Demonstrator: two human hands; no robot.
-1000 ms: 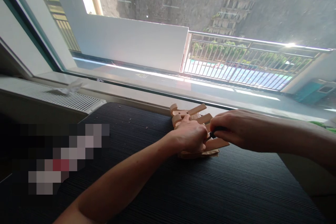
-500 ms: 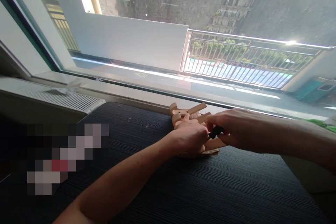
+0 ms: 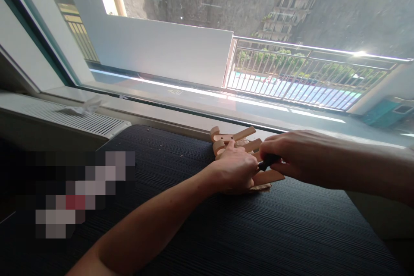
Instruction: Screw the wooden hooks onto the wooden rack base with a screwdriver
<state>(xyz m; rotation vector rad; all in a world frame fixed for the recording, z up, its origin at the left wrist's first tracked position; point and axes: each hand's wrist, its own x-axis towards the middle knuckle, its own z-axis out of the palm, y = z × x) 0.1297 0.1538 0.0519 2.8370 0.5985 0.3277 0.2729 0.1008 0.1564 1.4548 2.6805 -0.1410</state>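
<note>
Light wooden pieces [image 3: 245, 133], some flat and some with rounded ends and dark holes, lie together near the window side of the dark table. My left hand [image 3: 235, 166] is closed over them, its index finger pointing forward along one piece; what its other fingers grip is mostly hidden. In my right hand [image 3: 284, 153] is a black-handled screwdriver [image 3: 267, 163], its tip pointing left towards my left hand. The tip itself is hidden by the left-hand fingers. Below it, a flat wooden strip [image 3: 269, 177] sticks out to the right.
The dark wood-grain table [image 3: 207, 237] reaches the window sill [image 3: 155, 121]. A white radiator [image 3: 97, 123] with crumpled clear plastic [image 3: 89, 105] on it stands at the left. A blurred-out patch [image 3: 80, 194] covers something on the table's left. Small crumbs lie near the back edge.
My right hand has shifted slightly right and its grip on the screwdriver has turned a little. More of the lower wooden strip shows. My left hand stays in place.
</note>
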